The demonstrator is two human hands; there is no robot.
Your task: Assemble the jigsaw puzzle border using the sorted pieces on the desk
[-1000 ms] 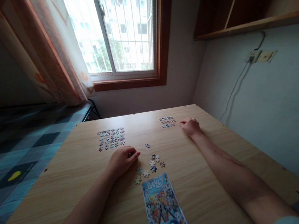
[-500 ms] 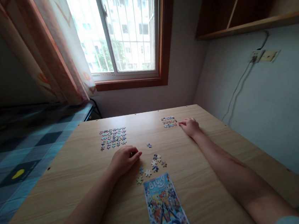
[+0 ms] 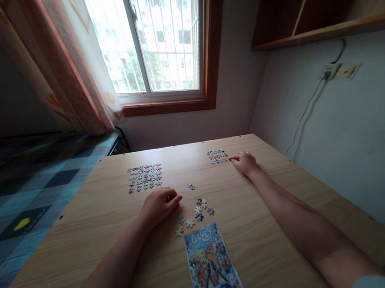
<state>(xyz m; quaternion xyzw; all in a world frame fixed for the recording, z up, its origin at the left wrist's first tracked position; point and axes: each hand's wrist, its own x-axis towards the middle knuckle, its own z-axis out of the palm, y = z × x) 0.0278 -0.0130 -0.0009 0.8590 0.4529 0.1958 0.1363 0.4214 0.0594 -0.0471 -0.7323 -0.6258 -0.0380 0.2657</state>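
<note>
My left hand [image 3: 158,205] rests on the wooden table [image 3: 256,229] with its fingers curled together; what they hold, if anything, is hidden. Several loose puzzle pieces [image 3: 194,212] lie just right of it. My right hand [image 3: 244,161] reaches far across, fingers pinched at the edge of a small joined patch of puzzle pieces [image 3: 217,156]. A larger group of laid-out pieces [image 3: 144,177] sits at the far left. A colourful Bluey picture card [image 3: 212,266] lies near me.
A window with an orange curtain [image 3: 77,60] is behind the table. A bed with a checked blue cover [image 3: 25,189] stands to the left. A wall with a socket and cable [image 3: 329,74] and a wooden shelf [image 3: 319,7] is on the right.
My right hand's fingers have stretched slightly toward the small patch of pieces. My left hand has stayed put. The view shifted a little.
</note>
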